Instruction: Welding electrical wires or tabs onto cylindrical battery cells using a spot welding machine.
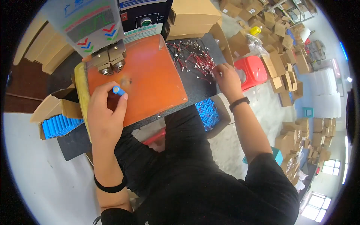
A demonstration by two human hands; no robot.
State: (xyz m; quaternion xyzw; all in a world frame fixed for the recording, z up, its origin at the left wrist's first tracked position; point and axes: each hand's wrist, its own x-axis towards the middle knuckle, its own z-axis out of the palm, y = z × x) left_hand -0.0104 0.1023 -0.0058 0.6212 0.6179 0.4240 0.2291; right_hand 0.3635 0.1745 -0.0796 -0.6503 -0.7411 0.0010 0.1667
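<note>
My left hand (105, 112) pinches a blue cylindrical battery cell (119, 90) between thumb and forefinger, its round metal end tilted up. The cell is above an orange mat (157, 80), just below the two metal electrodes (112, 68) of a spot welder (92, 26). Off to the right, my right hand (228, 80) is at the edge of a loose pile of red and black wire leads (197, 58) with white connectors. Its fingers are closed together, and a small white tip shows at them, apparently the connector of one lead.
A carton of blue cells (62, 125) stands left of the mat. Below the table's front edge is a box of blue cells with leads (208, 114). A red plastic stool (253, 71) stands on the right, with many cardboard boxes (277, 30) beyond. A dark control box (146, 17) sits behind the mat.
</note>
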